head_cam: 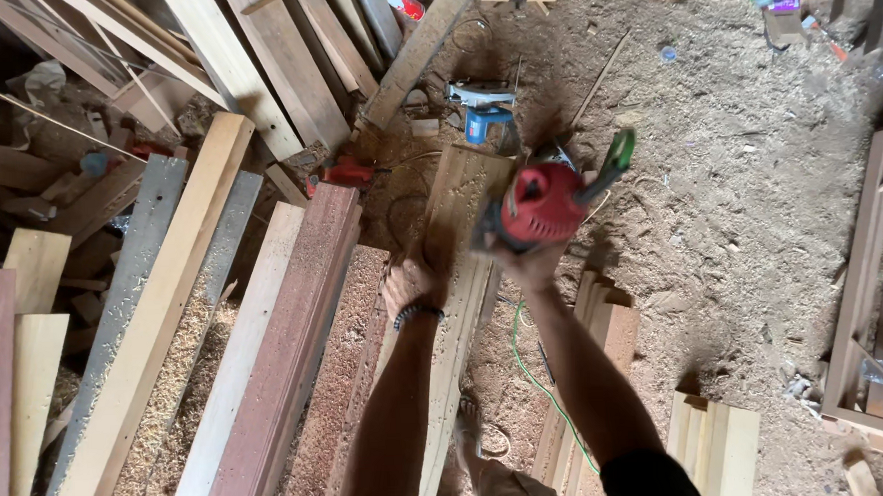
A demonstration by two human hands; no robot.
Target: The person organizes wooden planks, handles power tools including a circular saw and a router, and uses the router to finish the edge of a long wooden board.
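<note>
Centre of the frame: red power tool (pixel 541 205) with a green handle, blurred, gripped from below by the right hand (pixel 530 264), fingers wrapped around its body, held above the far end of a pale plank (pixel 459 277). Left hand (pixel 410 283), wrist banded in black, pressed palm-down with fingers spread on that same plank, just beside the tool. Left half of the frame: long boards (pixel 269 352) side by side, dusted with shavings; upper centre: blue power tool (pixel 481 110) on the sawdust floor (pixel 734 218); lower centre: green cord (pixel 534 372).
</note>
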